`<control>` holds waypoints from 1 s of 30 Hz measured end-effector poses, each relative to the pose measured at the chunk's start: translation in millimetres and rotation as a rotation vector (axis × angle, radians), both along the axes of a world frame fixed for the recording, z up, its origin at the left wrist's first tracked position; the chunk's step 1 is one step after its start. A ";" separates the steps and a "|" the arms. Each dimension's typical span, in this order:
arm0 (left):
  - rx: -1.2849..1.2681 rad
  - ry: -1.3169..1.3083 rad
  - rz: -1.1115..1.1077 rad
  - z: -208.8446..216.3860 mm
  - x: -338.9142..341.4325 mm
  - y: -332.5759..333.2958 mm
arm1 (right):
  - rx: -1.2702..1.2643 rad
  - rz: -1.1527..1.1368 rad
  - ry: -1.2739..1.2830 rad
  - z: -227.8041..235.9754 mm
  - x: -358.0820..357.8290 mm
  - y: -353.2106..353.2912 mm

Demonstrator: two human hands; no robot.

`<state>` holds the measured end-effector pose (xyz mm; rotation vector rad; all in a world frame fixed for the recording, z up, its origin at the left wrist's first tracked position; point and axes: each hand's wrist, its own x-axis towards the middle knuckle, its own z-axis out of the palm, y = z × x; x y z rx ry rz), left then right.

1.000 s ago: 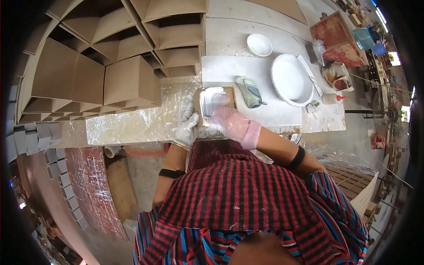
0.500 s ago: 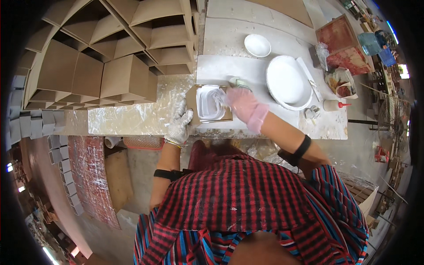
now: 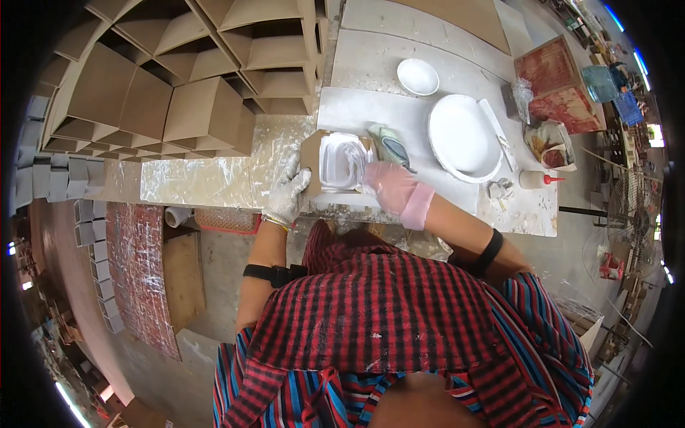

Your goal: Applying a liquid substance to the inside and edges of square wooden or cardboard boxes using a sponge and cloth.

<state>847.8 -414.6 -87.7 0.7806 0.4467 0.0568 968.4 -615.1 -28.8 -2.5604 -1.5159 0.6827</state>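
My left hand [image 3: 287, 191], in a whitish knit glove, grips the left edge of a small open cardboard box [image 3: 311, 158]. Its thumb lies along the near-left side. White, streaky material [image 3: 344, 164] with curved, glossy ridges fills the box's inside. At the box's right side is my right hand [image 3: 391, 187], in a pink glove. Its fingertips reach the box's right edge; how they are bent is blurred and hidden by the hand. A crumpled grey-green cloth [image 3: 390, 146] lies just beyond the right hand.
A large white-filled basin [image 3: 464, 135] and a small white bowl [image 3: 418, 76] stand on the table, with a white-coated flat stick [image 3: 492, 123] beside the basin. A red-capped squeeze bottle [image 3: 531, 180] lies at right. Stacked brown cardboard boxes [image 3: 203, 118] rise at left.
My right hand has moved slightly down and left from the cloth, which now shows more fully. The white material in the box looks more smeared. My left hand keeps its hold.
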 end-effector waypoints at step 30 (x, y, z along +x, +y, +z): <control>-0.001 -0.002 -0.035 -18.9 -8.5 -1.8 | 0.384 -0.189 -0.070 10.6 19.0 68.7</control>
